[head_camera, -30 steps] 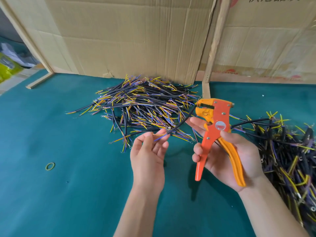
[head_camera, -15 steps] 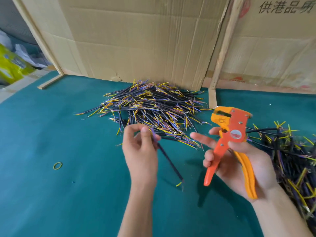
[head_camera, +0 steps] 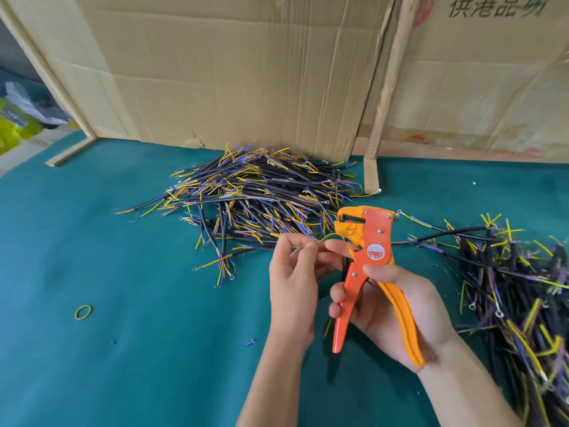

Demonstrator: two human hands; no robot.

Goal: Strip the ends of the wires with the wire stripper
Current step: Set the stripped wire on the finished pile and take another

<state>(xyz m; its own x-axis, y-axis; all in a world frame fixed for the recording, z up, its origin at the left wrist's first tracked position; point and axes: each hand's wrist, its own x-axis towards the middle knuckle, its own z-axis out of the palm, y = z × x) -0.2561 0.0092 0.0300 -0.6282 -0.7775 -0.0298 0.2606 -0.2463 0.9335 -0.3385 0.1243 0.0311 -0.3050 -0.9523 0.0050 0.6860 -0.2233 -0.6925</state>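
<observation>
Bright, even daylight; soft short shadows fall under the hands onto the green mat (head_camera: 154,349), no hard glare. Wide-angle bend shows at the edges: the cardboard (head_camera: 246,72) seams and wooden post (head_camera: 386,87) lean outward. Center sharp; right wire pile (head_camera: 523,303) and forearms smear with slight blur.

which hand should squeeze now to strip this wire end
Right. The right hand already grips the stripper handles; the left hand pinches the wire, feeding its end toward the stripper's head.
</observation>
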